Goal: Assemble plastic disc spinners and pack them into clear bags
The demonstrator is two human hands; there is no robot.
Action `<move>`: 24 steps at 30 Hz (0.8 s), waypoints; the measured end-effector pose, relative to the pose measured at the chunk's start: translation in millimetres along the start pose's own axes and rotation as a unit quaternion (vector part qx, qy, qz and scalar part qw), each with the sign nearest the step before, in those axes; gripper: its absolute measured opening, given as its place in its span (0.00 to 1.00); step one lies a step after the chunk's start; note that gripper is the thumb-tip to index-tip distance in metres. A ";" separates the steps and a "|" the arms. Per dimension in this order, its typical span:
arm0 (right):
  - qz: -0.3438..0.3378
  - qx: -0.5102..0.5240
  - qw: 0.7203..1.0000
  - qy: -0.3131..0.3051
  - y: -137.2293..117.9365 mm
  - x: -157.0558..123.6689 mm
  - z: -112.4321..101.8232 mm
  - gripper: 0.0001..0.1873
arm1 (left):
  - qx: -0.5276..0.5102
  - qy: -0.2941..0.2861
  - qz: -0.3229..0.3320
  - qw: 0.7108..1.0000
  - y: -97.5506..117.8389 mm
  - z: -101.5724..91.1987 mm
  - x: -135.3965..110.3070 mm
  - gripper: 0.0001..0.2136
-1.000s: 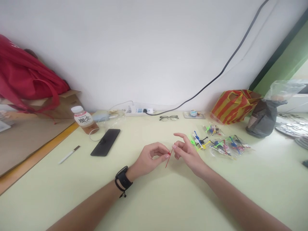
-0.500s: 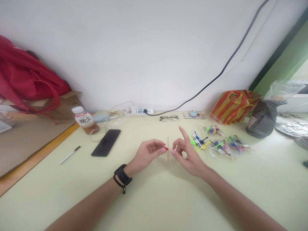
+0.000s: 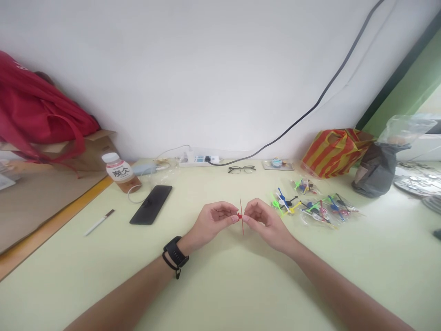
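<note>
A red plastic spinner arrow (image 3: 241,225) is held above the middle of the table, its thin pointer seen edge-on and nearly upright. From the left, my left hand (image 3: 213,219) pinches its small red hub between thumb and fingers. My right hand (image 3: 267,223) closes on the hub from the other side, thumb and forefinger meeting at the pointer's middle. The fingertips partly cover the hub. To the right of my hands lie loose coloured spinner arrows (image 3: 285,202) in blue, green, yellow, white and black, and clear bags (image 3: 327,210) with more of them.
Left of my hands are a black phone (image 3: 150,205), a white pen (image 3: 99,223) and a drink bottle (image 3: 121,172). Along the wall are a power strip (image 3: 200,160), glasses (image 3: 241,169) and a striped bag (image 3: 334,154). A grey bag (image 3: 375,170) stands at right.
My right hand has moved left onto the red spinner arrow, and its raised forefinger has folded down into a pinch. The pointer now leans slightly. My left hand keeps its hold.
</note>
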State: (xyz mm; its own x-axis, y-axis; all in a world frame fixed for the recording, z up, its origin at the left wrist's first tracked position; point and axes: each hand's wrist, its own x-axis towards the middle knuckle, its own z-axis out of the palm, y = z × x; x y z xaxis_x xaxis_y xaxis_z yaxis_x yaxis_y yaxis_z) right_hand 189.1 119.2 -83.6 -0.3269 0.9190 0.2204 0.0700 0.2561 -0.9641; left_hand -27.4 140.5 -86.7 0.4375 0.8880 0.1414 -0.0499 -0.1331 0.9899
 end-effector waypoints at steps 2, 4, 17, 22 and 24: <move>-0.003 0.004 1.000 -0.013 1.2 -0.8 1.6 0.14 | 0.000 -0.007 0.005 1.000 1.3 1.0 0.0 0.10; -0.007 -0.003 1.000 -0.023 3.1 -1.7 1.9 0.13 | -0.003 -0.010 0.008 1.000 1.8 1.4 0.3 0.10; -0.064 -0.069 0.995 0.041 7.3 -5.1 0.2 0.16 | -0.032 0.015 -0.001 0.999 0.4 -1.6 1.2 0.11; -0.035 -0.053 0.998 -0.017 4.8 -3.9 -2.9 0.33 | -0.035 0.015 -0.001 0.999 0.8 -1.3 1.8 0.11; -0.035 -0.054 0.998 0.017 4.7 -2.5 -2.5 0.26 | -0.032 0.015 -0.004 0.999 0.5 -1.3 1.5 0.11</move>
State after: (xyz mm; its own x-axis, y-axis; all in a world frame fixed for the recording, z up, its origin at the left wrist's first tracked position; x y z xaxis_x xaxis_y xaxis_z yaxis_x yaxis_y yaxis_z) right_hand 192.6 118.8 -88.3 -0.3020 0.9073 0.2927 0.1505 0.3486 -0.9251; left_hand -28.0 142.3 -86.0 0.4102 0.9022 0.1336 -0.1049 -0.0988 0.9896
